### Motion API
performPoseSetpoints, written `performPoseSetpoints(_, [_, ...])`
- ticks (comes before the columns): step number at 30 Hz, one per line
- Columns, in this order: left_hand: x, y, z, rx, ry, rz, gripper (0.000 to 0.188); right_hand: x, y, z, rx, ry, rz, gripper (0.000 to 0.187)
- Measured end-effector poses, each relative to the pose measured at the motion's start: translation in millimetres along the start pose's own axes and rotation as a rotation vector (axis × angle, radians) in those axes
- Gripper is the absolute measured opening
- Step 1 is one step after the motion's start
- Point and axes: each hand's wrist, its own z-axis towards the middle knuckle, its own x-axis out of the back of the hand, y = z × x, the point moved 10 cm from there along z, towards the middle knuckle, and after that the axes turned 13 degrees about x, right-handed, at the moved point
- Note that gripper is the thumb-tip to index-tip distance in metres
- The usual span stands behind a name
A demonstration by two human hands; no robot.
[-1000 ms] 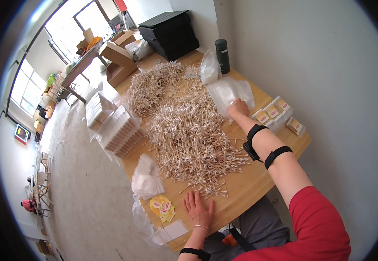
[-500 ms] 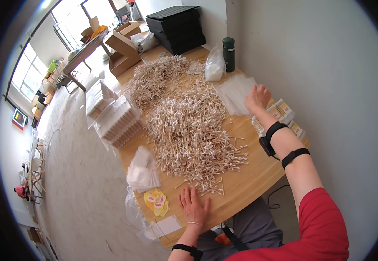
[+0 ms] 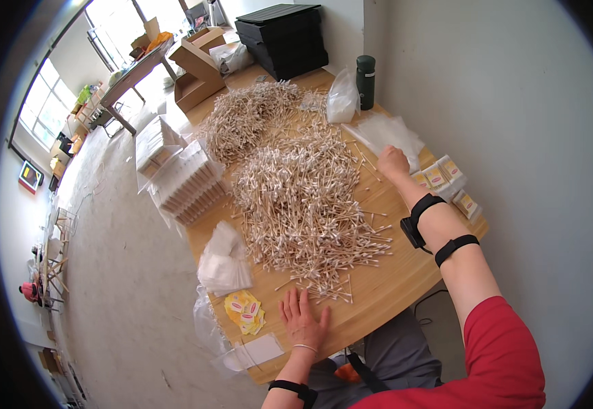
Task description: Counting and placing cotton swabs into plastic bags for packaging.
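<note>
My left hand lies flat on the table's near edge, fingers spread and holding nothing. Just beyond its fingertips is the near end of a large heap of cotton swabs. My right hand is closed at the right side of the table, beside a flat stack of clear plastic bags. Its fingers are curled under, so whatever they hold is hidden. A few loose swabs lie just left of it. Filled packs with yellow-and-white labels stand by the right forearm.
Rows of packed swabs stand along the left edge. Nearer are white bags, yellow label cards and a white card. A green bottle, a bag, black boxes and an open carton stand at the back.
My right hand has moved left and slightly nearer, off the clear bags, and its fingers are now closed. The bag stack sits farther right, uncovering loose swabs. My left hand has stayed put.
</note>
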Motion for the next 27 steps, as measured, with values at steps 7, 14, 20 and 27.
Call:
performPoseSetpoints(7, [-2.5, -1.3, 1.2, 0.001, -0.005, 0.013, 0.066, 35.9, -23.7, -17.0, 0.238, 0.412, -0.328, 0.027])
performPoseSetpoints(14, [0.5, -1.4, 0.9, 0.009, -0.014, 0.002, 0.066, -44.5, -53.2, -4.0, 0.290, -0.231, -0.202, 0.027])
performPoseSetpoints(20, [2.6, 1.2, 0.0, 0.005, -0.013, 0.007, 0.067, -45.2, -62.1, -11.6, 0.163, -0.082, -0.293, 0.031])
performPoseSetpoints(27, [5.4, 3.6, 0.5, 0.009, -0.001, 0.005, 0.066, -64.1, -101.1, -31.6, 0.293, -0.116, 0.175, 0.039])
